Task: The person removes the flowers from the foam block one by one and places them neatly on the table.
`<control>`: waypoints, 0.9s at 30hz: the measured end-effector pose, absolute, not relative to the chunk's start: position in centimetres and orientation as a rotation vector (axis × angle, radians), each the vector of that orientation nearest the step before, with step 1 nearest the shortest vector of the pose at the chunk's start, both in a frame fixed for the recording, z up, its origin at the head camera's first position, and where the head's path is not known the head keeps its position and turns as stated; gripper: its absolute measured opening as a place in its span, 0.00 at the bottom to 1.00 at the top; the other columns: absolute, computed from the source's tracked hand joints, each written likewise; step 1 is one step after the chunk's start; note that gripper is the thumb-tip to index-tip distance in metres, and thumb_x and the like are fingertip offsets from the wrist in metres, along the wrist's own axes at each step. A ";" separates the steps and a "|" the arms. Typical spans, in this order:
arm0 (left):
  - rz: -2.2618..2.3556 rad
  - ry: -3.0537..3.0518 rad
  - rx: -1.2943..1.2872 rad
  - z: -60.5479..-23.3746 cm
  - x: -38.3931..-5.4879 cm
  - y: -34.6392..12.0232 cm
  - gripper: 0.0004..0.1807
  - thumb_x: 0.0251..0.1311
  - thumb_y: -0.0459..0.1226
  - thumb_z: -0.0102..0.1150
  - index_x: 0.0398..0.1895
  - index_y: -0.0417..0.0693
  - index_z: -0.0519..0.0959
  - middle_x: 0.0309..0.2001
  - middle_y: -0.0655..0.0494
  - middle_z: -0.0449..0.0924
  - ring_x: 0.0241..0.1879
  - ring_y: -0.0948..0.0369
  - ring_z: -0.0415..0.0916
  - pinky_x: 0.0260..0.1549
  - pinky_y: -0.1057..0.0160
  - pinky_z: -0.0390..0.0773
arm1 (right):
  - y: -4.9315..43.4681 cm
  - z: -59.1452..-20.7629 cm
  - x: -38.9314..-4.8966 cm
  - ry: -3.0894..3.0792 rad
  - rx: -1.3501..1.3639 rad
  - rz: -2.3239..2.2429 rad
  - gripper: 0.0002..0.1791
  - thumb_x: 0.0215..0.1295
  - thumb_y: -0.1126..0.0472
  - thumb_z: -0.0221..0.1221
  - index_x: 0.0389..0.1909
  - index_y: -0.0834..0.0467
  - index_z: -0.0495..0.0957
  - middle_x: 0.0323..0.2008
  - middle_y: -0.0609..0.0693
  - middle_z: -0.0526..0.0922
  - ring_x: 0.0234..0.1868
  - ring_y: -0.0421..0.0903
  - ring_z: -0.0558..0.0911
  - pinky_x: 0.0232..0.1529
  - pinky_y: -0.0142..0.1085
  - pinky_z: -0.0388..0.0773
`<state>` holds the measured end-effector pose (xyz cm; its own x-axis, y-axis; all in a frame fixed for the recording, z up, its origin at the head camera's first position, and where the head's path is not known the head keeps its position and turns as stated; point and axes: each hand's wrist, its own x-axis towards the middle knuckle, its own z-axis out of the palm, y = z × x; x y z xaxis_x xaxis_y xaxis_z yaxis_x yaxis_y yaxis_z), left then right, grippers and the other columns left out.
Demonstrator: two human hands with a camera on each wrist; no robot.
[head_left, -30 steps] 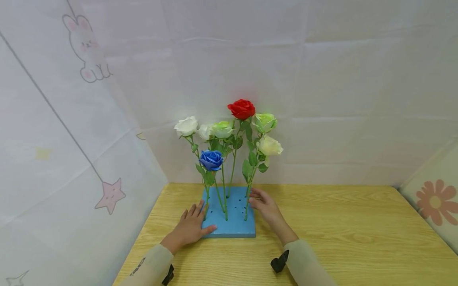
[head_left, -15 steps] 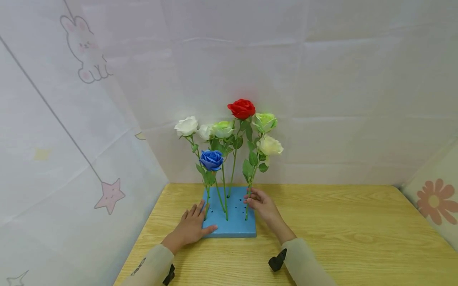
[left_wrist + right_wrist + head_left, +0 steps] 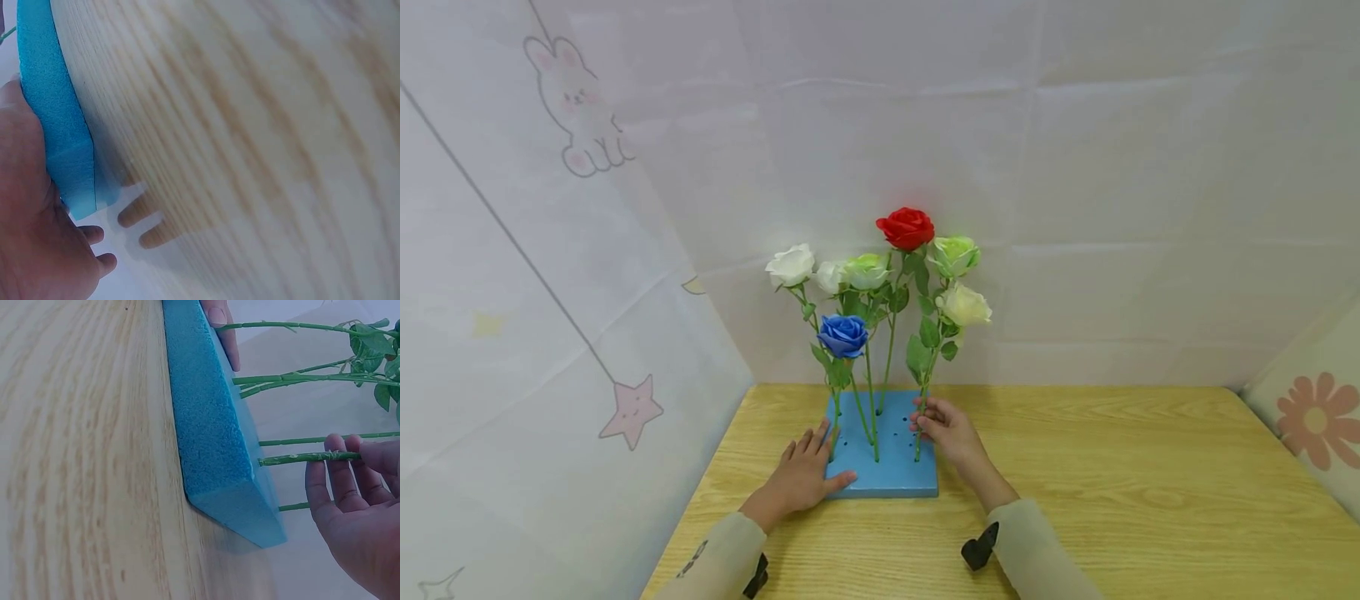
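Foam [image 3: 906, 478], blue and dotted with holes, lies on the table [image 3: 1112, 483] at the lower middle of the head view. My left hand [image 3: 801, 477] rests on its left edge, fingers spread and thumb on the top face. My right hand [image 3: 953, 433] pinches a stem [image 3: 285, 459] at the foam's right side; in the right wrist view the stem's foot sits in the foam. Which bloom it bears I cannot tell. Near the centre of the head view, a red rose [image 3: 906, 228] stands highest, a green rose [image 3: 956, 256] and a yellow rose [image 3: 965, 305] lower to its right. Leftward are a white rose [image 3: 792, 265] and, lower, a blue rose [image 3: 842, 336]. A printed rabbit [image 3: 578, 108] shows at upper left, a star [image 3: 631, 411] below it.
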<state>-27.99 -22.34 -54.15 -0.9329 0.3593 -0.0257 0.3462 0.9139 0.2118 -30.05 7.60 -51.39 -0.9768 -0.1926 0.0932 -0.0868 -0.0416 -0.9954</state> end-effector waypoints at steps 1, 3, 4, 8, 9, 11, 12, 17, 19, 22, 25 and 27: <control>0.321 3.010 0.561 -54.2 -28.0 -22.3 0.54 0.66 0.72 0.42 0.81 0.44 0.52 0.82 0.44 0.40 0.78 0.36 0.46 0.70 0.31 0.50 | 7.6 -51.3 -30.0 2.129 -0.307 -2.194 0.18 0.75 0.68 0.57 0.63 0.63 0.76 0.51 0.64 0.83 0.48 0.52 0.86 0.51 0.43 0.83; 0.332 3.013 0.567 -54.2 -28.0 -22.3 0.54 0.66 0.72 0.42 0.81 0.43 0.52 0.82 0.43 0.40 0.77 0.36 0.46 0.70 0.31 0.50 | 7.5 -51.2 -29.8 2.139 -0.304 -2.199 0.17 0.74 0.68 0.57 0.61 0.61 0.78 0.50 0.64 0.83 0.48 0.51 0.86 0.50 0.42 0.83; 0.343 3.015 0.572 -54.3 -28.0 -22.3 0.54 0.66 0.72 0.42 0.81 0.42 0.53 0.82 0.42 0.41 0.77 0.36 0.46 0.69 0.30 0.50 | 7.5 -51.0 -29.7 2.145 -0.302 -2.198 0.17 0.74 0.69 0.56 0.61 0.61 0.78 0.50 0.64 0.83 0.47 0.51 0.86 0.50 0.42 0.83; 0.330 3.025 0.579 -54.4 -28.0 -22.4 0.55 0.65 0.74 0.40 0.81 0.42 0.52 0.82 0.42 0.41 0.77 0.35 0.47 0.69 0.30 0.50 | 7.6 -50.6 -29.4 2.182 -0.334 -2.191 0.16 0.75 0.68 0.56 0.61 0.61 0.78 0.49 0.65 0.83 0.47 0.51 0.86 0.49 0.41 0.84; 0.334 3.027 0.581 -54.4 -28.1 -22.4 0.55 0.65 0.74 0.39 0.81 0.42 0.53 0.82 0.42 0.41 0.77 0.35 0.47 0.69 0.29 0.50 | 7.6 -50.5 -29.3 2.194 -0.349 -2.187 0.16 0.75 0.68 0.56 0.61 0.62 0.78 0.49 0.65 0.83 0.47 0.51 0.86 0.49 0.41 0.84; 0.337 3.028 0.581 -54.4 -28.1 -22.5 0.56 0.65 0.74 0.39 0.81 0.42 0.52 0.82 0.41 0.41 0.77 0.35 0.48 0.69 0.29 0.50 | 7.6 -50.4 -29.3 2.208 -0.385 -2.185 0.17 0.75 0.68 0.57 0.61 0.63 0.78 0.48 0.65 0.83 0.46 0.50 0.86 0.49 0.42 0.84; 0.336 3.027 0.578 -54.5 -28.2 -22.5 0.56 0.65 0.74 0.39 0.81 0.42 0.52 0.82 0.42 0.41 0.77 0.35 0.47 0.69 0.29 0.50 | 7.6 -50.3 -29.2 2.206 -0.389 -2.186 0.17 0.74 0.68 0.57 0.61 0.63 0.78 0.48 0.65 0.83 0.46 0.50 0.87 0.49 0.42 0.84; 0.316 3.024 0.569 -55.0 -28.4 -22.6 0.56 0.64 0.75 0.37 0.82 0.46 0.49 0.82 0.45 0.38 0.77 0.35 0.46 0.70 0.30 0.49 | 7.7 -49.7 -29.0 2.208 -0.448 -2.212 0.16 0.74 0.70 0.56 0.60 0.64 0.78 0.48 0.68 0.82 0.46 0.50 0.87 0.50 0.43 0.84; 0.307 3.030 0.569 -55.2 -28.5 -22.6 0.56 0.63 0.76 0.36 0.83 0.48 0.48 0.83 0.47 0.37 0.77 0.36 0.46 0.70 0.30 0.50 | 7.8 -49.3 -29.0 2.217 -0.469 -2.219 0.16 0.74 0.70 0.56 0.60 0.64 0.79 0.48 0.68 0.82 0.46 0.52 0.87 0.51 0.43 0.84; 0.306 3.033 0.571 -55.2 -28.5 -22.7 0.56 0.63 0.76 0.36 0.83 0.49 0.48 0.83 0.46 0.37 0.77 0.36 0.46 0.70 0.30 0.50 | 7.9 -48.7 -28.7 2.236 -0.501 -2.218 0.16 0.74 0.71 0.56 0.59 0.64 0.79 0.47 0.65 0.84 0.47 0.53 0.87 0.50 0.42 0.84; 0.311 3.032 0.572 -54.9 -28.4 -22.6 0.55 0.64 0.75 0.38 0.82 0.47 0.51 0.82 0.45 0.39 0.77 0.36 0.47 0.69 0.30 0.51 | 8.2 -48.1 -28.4 2.250 -0.534 -2.213 0.16 0.74 0.70 0.56 0.59 0.64 0.79 0.47 0.64 0.84 0.47 0.52 0.87 0.50 0.39 0.84; 0.311 3.029 0.572 -54.7 -28.2 -22.5 0.54 0.65 0.74 0.40 0.82 0.46 0.52 0.82 0.44 0.40 0.77 0.36 0.47 0.69 0.30 0.51 | 8.4 -47.8 -28.1 2.260 -0.571 -2.205 0.16 0.74 0.70 0.56 0.59 0.65 0.79 0.48 0.65 0.84 0.47 0.53 0.87 0.50 0.38 0.83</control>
